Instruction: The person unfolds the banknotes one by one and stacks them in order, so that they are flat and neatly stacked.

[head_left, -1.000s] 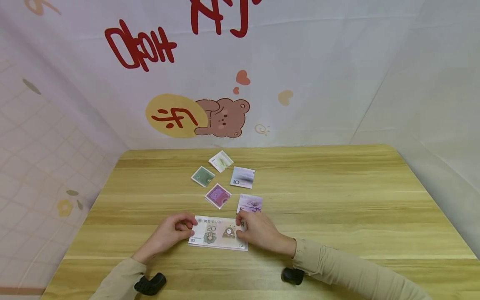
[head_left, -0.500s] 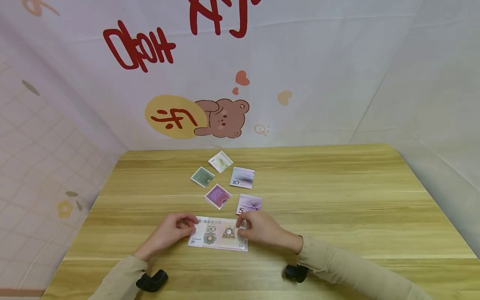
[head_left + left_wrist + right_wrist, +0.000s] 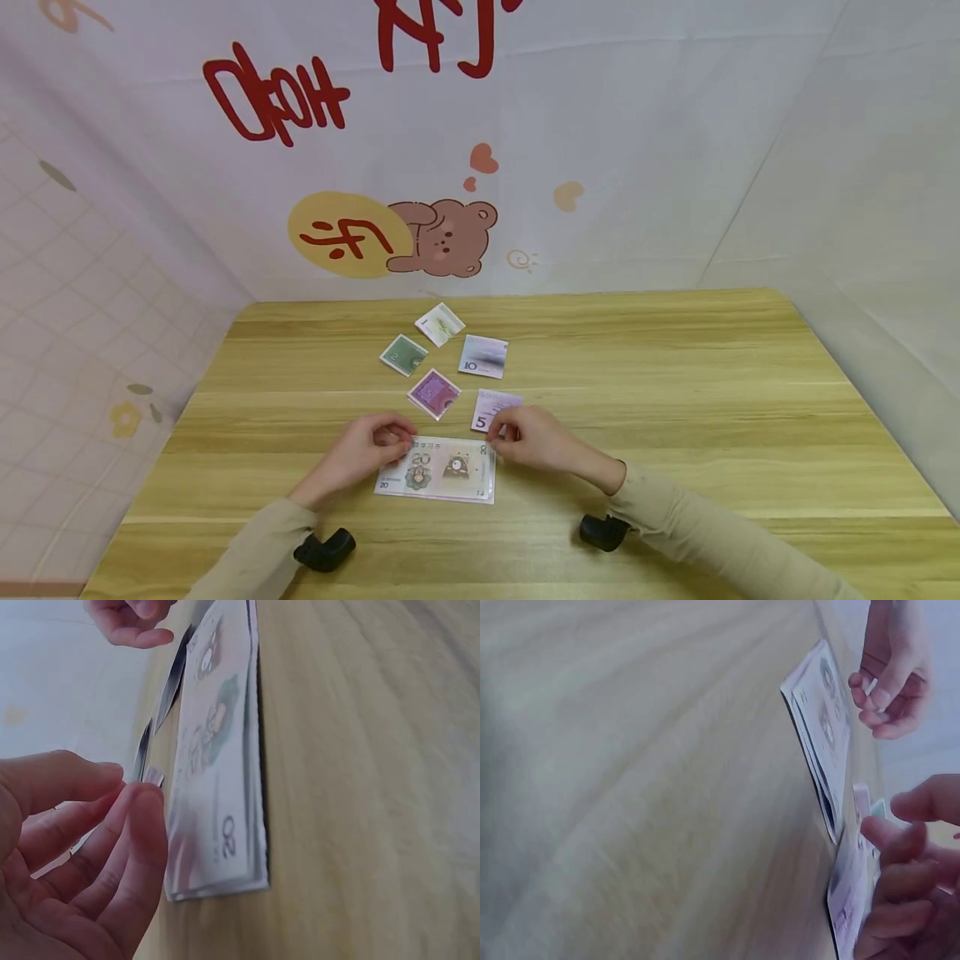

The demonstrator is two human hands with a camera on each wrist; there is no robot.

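A small stack of play banknotes [image 3: 442, 468], with a 20 on top, lies flat in front of the person. My left hand [image 3: 360, 454] hovers at its upper left corner, thumb and forefinger tips together, with no note showing between them in the left wrist view. My right hand [image 3: 536, 439] is by the upper right corner, fingers loosely bent. In the right wrist view, the right fingertips [image 3: 877, 829] stand apart from the stack, and nothing shows between them. A purple 5 note [image 3: 489, 407], folded small, lies just behind the right hand, which partly covers it.
Behind the stack lie more folded notes: a red-purple 5 [image 3: 434, 393], a green 2 [image 3: 404, 355], a pale 1 [image 3: 440, 323] and a blue-violet 10 [image 3: 483, 357]. A printed white curtain [image 3: 637, 167] stands along the table's [image 3: 712, 400] far edge.
The left hand has slid right and slightly away, over the stack's upper left corner. The right hand has shifted right and away, baring the stack's right end. The stack stays put.
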